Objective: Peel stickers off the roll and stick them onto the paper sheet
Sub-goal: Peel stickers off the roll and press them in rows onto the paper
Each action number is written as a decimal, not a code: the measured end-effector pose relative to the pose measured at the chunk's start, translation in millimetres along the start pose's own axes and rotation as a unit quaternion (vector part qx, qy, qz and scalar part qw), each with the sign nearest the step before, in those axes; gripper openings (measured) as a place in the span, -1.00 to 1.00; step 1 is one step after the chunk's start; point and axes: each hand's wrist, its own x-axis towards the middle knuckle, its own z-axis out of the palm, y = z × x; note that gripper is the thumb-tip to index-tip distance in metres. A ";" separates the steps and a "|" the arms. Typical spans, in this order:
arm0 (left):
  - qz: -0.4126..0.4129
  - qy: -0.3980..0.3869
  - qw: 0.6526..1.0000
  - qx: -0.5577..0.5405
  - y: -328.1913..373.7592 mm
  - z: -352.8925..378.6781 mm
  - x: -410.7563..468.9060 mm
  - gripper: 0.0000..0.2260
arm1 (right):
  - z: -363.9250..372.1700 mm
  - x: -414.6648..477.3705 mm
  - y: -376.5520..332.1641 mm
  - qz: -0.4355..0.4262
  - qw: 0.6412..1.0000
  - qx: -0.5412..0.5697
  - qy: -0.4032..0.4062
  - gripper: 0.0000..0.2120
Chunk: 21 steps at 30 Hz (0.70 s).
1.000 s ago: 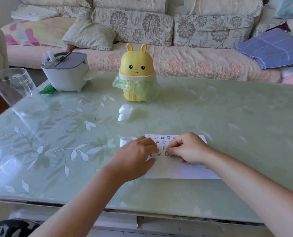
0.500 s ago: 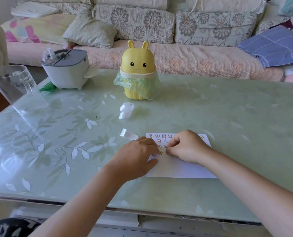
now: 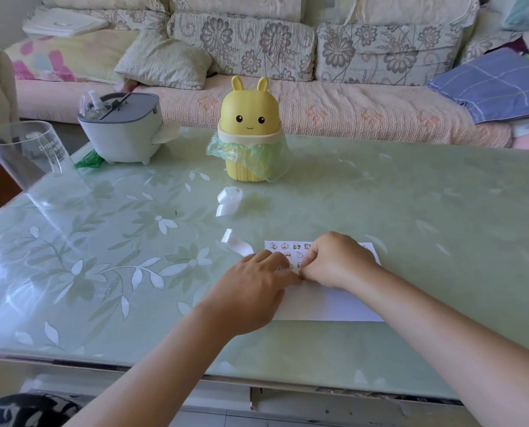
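Both hands meet on the paper sheet (image 3: pixel 324 303): right hand (image 3: pixel 337 260) curled, pinching something (hidden); left hand (image 3: pixel 254 291) loosely flat, empty.

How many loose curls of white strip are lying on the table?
2. One curl lies in front of the yellow rabbit bin; the other lies just left of the paper sheet, beyond the left hand. The hands could hide more.

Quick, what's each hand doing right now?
Left hand: open, flat on the white paper sheet.
Right hand: curled at the stickers; holding anything cannot be told.
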 end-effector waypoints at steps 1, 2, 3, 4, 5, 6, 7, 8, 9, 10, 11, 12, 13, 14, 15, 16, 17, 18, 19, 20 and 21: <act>-0.002 -0.003 1.000 0.004 0.9 -0.1 0.6 -0.65 | -0.1 -1.0 0.4 -0.009 1.000 -0.006 0.013 -0.88; -0.004 -0.005 1.000 0.007 2.0 -0.5 1.3 -0.64 | -0.1 -2.1 1.8 -0.017 0.999 -0.011 0.024 -0.82; -0.006 -0.007 1.000 0.008 3.1 -0.6 1.8 -0.63 | -0.3 -3.4 4.5 -0.023 0.999 -0.017 0.034 -0.76; -0.007 -0.005 1.000 0.007 4.0 -0.6 2.2 -0.63 | -0.7 -4.8 8.0 -0.025 0.999 -0.021 0.043 -0.71; -0.009 -0.003 1.000 0.006 4.9 -0.6 2.6 -0.63 | -1.0 -6.5 11.5 -0.023 0.998 -0.017 0.052 -0.67; -0.010 0.000 1.000 0.008 5.8 -0.4 2.6 -0.63 | -0.4 -8.2 15.4 -0.021 0.998 -0.004 0.058 -0.66; -0.012 0.002 1.000 0.012 6.8 0.1 2.8 -0.62 | 1.9 -9.5 19.5 -0.025 0.998 0.014 0.062 -0.68; -0.013 0.002 1.000 0.020 7.6 0.8 3.0 -0.62 | 5.1 -11.1 23.1 -0.038 0.997 0.029 0.064 -0.72; -0.014 0.001 0.999 0.029 8.2 1.4 3.0 -0.62 | 9.5 -12.7 26.2 -0.057 0.995 0.035 0.068 -0.76; -0.016 0.000 0.999 0.036 8.6 2.2 3.0 -0.60 | 13.9 -14.5 29.2 -0.084 0.993 0.031 0.076 -0.81; -0.018 0.001 0.999 0.041 9.0 3.1 2.7 -0.58 | 18.4 -16.1 32.8 -0.120 0.989 0.016 0.088 -0.83; -0.018 0.004 0.999 0.046 9.6 3.9 2.3 -0.57 | 22.2 -17.5 36.6 -0.163 0.981 -0.006 0.101 -0.82; -0.018 0.006 0.999 0.049 10.4 4.9 1.6 -0.57 | 24.5 -19.7 40.1 -0.205 0.972 -0.034 0.107 -0.78; -0.018 0.005 0.998 0.052 11.4 5.7 1.4 -0.57 | 25.8 -22.4 43.4 -0.238 0.964 -0.064 0.100 -0.72; -0.019 0.003 0.998 0.054 12.3 6.3 1.2 -0.57 | 26.3 -25.9 45.9 -0.256 0.959 -0.092 0.081 -0.64; -0.021 0.001 0.998 0.057 12.9 6.7 1.1 -0.57 | 26.6 -30.3 48.1 -0.262 0.956 -0.116 0.058 -0.53; -0.024 0.000 0.998 0.060 13.3 6.8 1.4 -0.56 | 26.7 -34.6 49.8 -0.264 0.954 -0.135 0.039 -0.41; -0.026 -0.002 0.998 0.063 13.3 6.9 1.3 -0.56 | 26.7 -38.8 51.1 -0.270 0.951 -0.151 0.028 -0.29; -0.028 -0.005 0.997 0.067 13.3 7.1 1.0 -0.56 | 27.4 -41.8 52.3 -0.275 0.947 -0.163 0.021 -0.21; -0.029 -0.007 0.997 0.071 13.4 7.4 0.6 -0.56 | 28.0 -43.9 53.7 -0.278 0.946 -0.168 0.014 -0.17; -0.030 -0.009 0.997 0.073 13.8 7.6 -0.1 -0.56 | 28.7 -45.1 55.6 -0.279 0.946 -0.166 0.009 -0.14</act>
